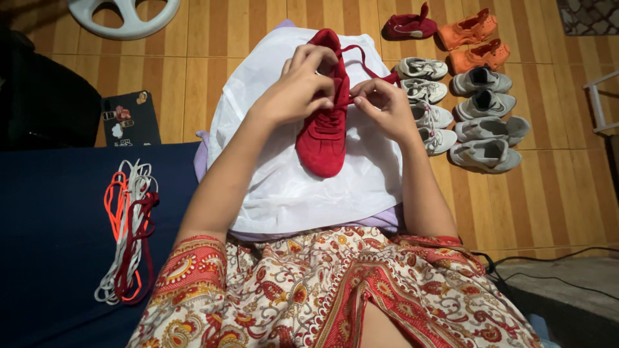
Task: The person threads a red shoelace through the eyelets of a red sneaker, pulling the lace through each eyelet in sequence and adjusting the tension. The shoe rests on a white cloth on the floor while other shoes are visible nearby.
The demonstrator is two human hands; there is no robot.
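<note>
Dark blue bedding (58, 245) sits nearest you on the left, with a loose bundle of spare laces (126, 232), orange, white and dark red, lying on it, and your patterned red skirt (322, 290) fills the near middle. Beyond it, a white plastic sheet (284, 180) covers your lap, and on it lies the red sneaker (325, 125), long axis running near to far, toe pointing back at you and heel at the far end. Your left hand (300, 87) curls over the shoe's upper, fingers pinched around the lacing; your right hand (383, 106) pinches the dark red lace (367, 64), which loops out past the heel. Judging by that long slack, the lacing looks only partly done, with the upper eyelets and the tying left. Farther right, on the wooden floor (213, 38), stand rows of grey and white sneakers (483, 109), orange clogs (474, 42) and the matching red shoe (409, 26).
</note>
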